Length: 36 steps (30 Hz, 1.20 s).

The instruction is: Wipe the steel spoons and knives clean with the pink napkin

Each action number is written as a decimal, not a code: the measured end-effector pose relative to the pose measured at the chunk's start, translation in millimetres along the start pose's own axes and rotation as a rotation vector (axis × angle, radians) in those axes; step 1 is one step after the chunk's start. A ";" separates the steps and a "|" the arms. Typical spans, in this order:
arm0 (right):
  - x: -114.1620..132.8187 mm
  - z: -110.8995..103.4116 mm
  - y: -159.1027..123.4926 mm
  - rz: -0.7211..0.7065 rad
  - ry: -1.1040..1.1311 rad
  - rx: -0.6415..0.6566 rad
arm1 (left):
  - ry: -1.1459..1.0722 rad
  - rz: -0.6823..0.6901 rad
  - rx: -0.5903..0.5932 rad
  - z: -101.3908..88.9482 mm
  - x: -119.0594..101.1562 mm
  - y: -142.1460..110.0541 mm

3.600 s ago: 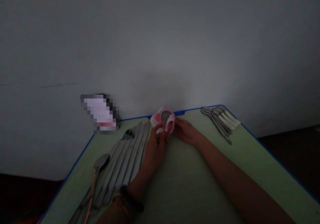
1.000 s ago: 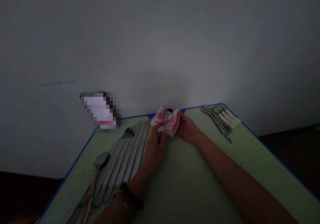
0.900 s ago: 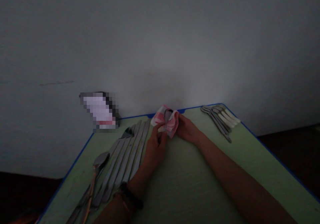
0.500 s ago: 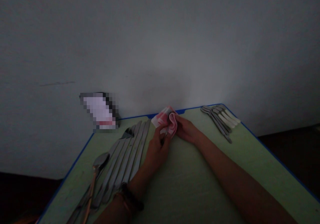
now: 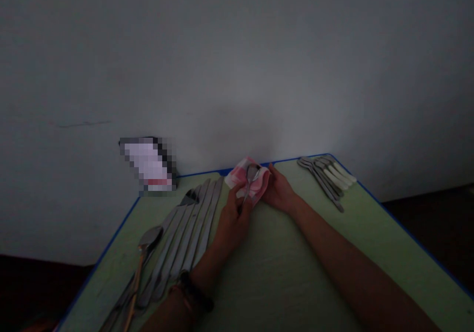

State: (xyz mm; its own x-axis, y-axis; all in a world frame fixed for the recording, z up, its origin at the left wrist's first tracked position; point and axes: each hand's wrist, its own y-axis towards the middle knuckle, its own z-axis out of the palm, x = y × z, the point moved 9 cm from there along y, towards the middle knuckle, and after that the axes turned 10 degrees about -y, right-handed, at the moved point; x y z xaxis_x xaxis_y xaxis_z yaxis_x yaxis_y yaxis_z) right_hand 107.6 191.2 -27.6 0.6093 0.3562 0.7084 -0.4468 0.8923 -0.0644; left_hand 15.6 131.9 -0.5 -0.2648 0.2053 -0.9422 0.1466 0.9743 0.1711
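My left hand (image 5: 237, 213) pinches a small metal spoon (image 5: 252, 172) by its handle, bowl pointing away from me. Behind and under the bowl spreads a pink-and-white cloth (image 5: 239, 172), with the bowl lying bare against it. My right hand (image 5: 279, 191) holds the cloth from the right side, its thumb raised and its other fingers partly hidden behind the fabric. To the left of my left hand lie several long metal knives (image 5: 185, 238) in a row. A large spoon with a copper-coloured handle (image 5: 135, 282) rests nearer to me.
Several metal spoons (image 5: 322, 181) and white-handled pieces of cutlery (image 5: 338, 175) lie at the far right of the green table (image 5: 281, 282), which has a blue edge. A blurred-out phone-like object (image 5: 148, 164) leans on the wall (image 5: 237, 65) at the far left corner.
The cloth, folded over the spoon's bowl before, has opened out, so the bowl now shows. My right thumb has lifted, and the right hand has shifted slightly to the right.
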 end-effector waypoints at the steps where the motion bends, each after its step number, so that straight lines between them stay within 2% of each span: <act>1: 0.5 1.0 -0.2 -0.002 -0.008 0.015 | 0.000 0.001 -0.002 -0.4 -0.3 0.0; 9: 3.6 6.2 -2.9 0.001 -0.011 0.019 | -0.017 -0.009 0.019 0.9 -3.4 -0.4; 16: -1.6 0.5 -1.7 -0.051 -0.193 0.046 | -0.112 -0.017 0.005 0.5 3.5 0.7; 22: -3.8 -5.6 0.2 -0.032 -0.219 -0.011 | -0.095 -0.023 -0.008 -0.5 4.2 1.1; 27: -3.3 -12.6 3.3 -0.006 -0.138 -0.097 | -0.079 -0.027 -0.078 -7.2 2.8 1.3; 30: -2.4 -17.8 2.9 0.008 -0.036 -0.165 | -0.058 -0.032 -0.078 -7.0 1.4 1.9; 33: 0.1 -15.7 2.4 0.008 0.026 -0.133 | -0.031 -0.023 -0.074 -6.2 -1.3 2.0; 36: 2.9 -18.9 2.7 -0.002 0.074 -0.120 | -0.018 -0.016 -0.120 -10.3 -2.6 1.3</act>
State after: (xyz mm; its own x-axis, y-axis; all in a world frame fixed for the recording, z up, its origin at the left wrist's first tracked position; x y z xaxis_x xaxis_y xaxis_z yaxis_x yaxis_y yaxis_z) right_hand 120.6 199.9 -39.0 0.6585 0.3700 0.6553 -0.3667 0.9182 -0.1500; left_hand 6.7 133.6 5.2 -0.2494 0.1888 -0.9498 0.0273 0.9818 0.1880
